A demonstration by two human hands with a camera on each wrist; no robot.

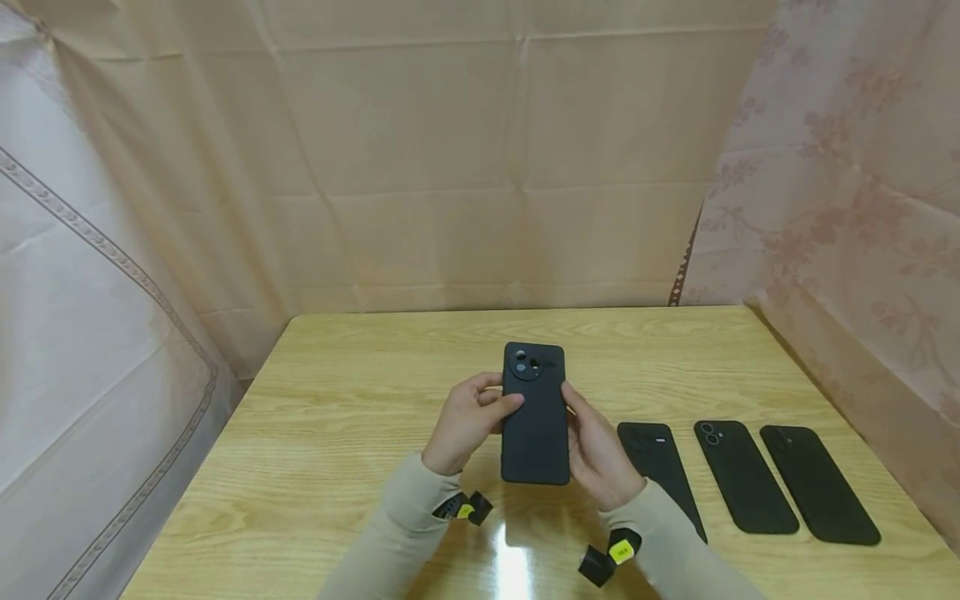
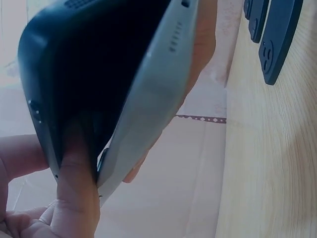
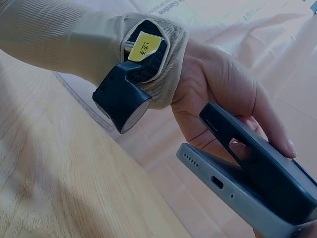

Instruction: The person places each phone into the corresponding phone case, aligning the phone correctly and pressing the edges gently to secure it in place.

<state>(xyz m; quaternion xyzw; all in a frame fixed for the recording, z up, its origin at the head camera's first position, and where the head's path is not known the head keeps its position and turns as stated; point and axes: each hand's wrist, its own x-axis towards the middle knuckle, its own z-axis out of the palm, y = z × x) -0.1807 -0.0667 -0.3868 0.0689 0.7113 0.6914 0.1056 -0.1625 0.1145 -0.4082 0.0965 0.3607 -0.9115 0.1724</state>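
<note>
Over the middle of the table, both hands hold a silver-edged phone (image 3: 223, 191) and a black phone case (image 1: 535, 442) with a round camera opening. Along the lower end the case stands apart from the phone, leaving a wedge-shaped gap in both wrist views. My left hand (image 1: 467, 423) pinches the case at its left side, thumb on the back and a finger (image 2: 77, 193) inside the gap. On the opposite side, my right hand (image 1: 598, 458) grips the phone; in the left wrist view its fingers lie behind the silver phone body (image 2: 148, 104).
Three black phone-shaped pieces with camera areas lie in a row at the table's right: one (image 1: 656, 454) partly behind the right forearm, another (image 1: 746, 483) beside it, the third (image 1: 821, 487) outermost. Cloth curtains (image 1: 420, 167) hang behind the wooden table (image 1: 337, 383).
</note>
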